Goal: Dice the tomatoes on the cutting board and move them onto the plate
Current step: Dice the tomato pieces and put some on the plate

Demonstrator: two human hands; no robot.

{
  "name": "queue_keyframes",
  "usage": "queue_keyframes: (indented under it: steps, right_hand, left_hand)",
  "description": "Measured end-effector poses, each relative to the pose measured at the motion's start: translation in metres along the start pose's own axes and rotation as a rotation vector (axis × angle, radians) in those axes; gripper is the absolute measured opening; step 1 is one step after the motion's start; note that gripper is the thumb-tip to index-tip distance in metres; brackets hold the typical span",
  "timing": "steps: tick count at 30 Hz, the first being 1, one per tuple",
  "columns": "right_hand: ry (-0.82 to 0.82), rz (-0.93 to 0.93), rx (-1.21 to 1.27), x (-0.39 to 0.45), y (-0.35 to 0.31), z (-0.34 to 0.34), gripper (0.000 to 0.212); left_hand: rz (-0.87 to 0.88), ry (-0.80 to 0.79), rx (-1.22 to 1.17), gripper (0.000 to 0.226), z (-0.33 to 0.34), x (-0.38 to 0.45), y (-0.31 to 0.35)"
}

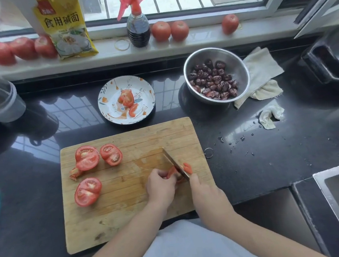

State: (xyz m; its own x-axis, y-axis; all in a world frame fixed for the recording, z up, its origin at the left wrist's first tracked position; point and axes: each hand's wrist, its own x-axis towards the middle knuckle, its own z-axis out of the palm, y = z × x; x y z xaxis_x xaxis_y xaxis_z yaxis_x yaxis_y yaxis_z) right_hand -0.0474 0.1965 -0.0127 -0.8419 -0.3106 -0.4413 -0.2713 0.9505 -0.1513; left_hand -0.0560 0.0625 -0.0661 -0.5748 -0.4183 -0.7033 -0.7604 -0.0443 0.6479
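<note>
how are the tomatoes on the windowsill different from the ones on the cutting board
The windowsill tomatoes are whole, with unbroken skin; the board tomatoes are cut halves showing seeds and flesh. The windowsill ones sit in a row by the window; the board ones lie scattered at the board's left side. Both are red.

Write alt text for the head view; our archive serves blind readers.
A person's right hand slices a tomato piece with a cleaver, steadied by the left hand, on a wooden cutting board. Three tomato halves wait there; the plate behind holds pieces.
</note>
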Motion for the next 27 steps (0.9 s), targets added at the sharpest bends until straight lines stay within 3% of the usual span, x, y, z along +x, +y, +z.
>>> queue_keyframes:
  steps: [4,9,12,16,27]
  right_hand:
    - [0.112,0.008,0.113,0.027,-0.009,0.004,0.014]
    - [0.103,0.037,0.202,0.032,0.008,-0.002,0.022]
    - [0.139,-0.004,0.131,0.015,0.016,-0.005,0.022]
    - [0.184,-0.084,-0.133,-0.012,0.009,-0.009,0.048]
    - [0.143,-0.073,-0.211,-0.026,0.006,-0.012,0.044]
  left_hand:
    - [0.011,0.005,-0.001,0.026,0.001,-0.001,-0.003]
    - [-0.005,0.007,-0.024,0.024,0.001,-0.004,-0.004]
    - [-0.018,-0.004,-0.033,0.025,0.000,-0.002,-0.005]
    - [-0.011,-0.001,-0.022,0.027,0.000,0.000,-0.006]
    - [-0.003,0.011,0.008,0.030,0.001,0.002,-0.006]
